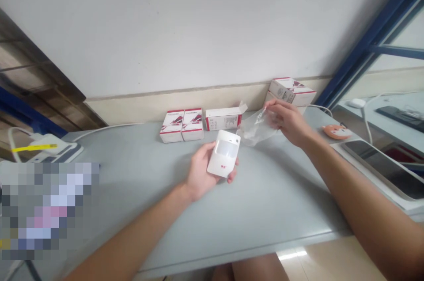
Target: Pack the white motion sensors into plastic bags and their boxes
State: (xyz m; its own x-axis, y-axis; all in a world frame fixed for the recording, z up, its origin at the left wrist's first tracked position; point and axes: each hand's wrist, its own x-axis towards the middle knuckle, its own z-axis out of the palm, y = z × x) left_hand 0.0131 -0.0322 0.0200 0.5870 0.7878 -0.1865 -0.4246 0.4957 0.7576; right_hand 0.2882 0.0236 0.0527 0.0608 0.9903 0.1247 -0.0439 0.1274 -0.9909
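A white motion detector (224, 157) with a pale lens window and a small red logo rests in my left hand (202, 170). The fingers are wrapped round its sides and back, over the desk. To the right, my right hand (285, 117) pinches the upper edge of a clear plastic bag (255, 128), which hangs down beside the detector. Just behind the detector lies an opened white and red box (222, 120), its end flap sticking out to the right. Two closed boxes (181, 125) of the same print sit side by side left of it.
More such boxes (291, 89) are stacked against the wall at the back right. An orange animal-faced item (336, 131) and a dark phone-like device (387, 168) lie on the right. A yellow strip (35, 147) crosses a white device on the left. The grey desk (265, 210) ends near my lap.
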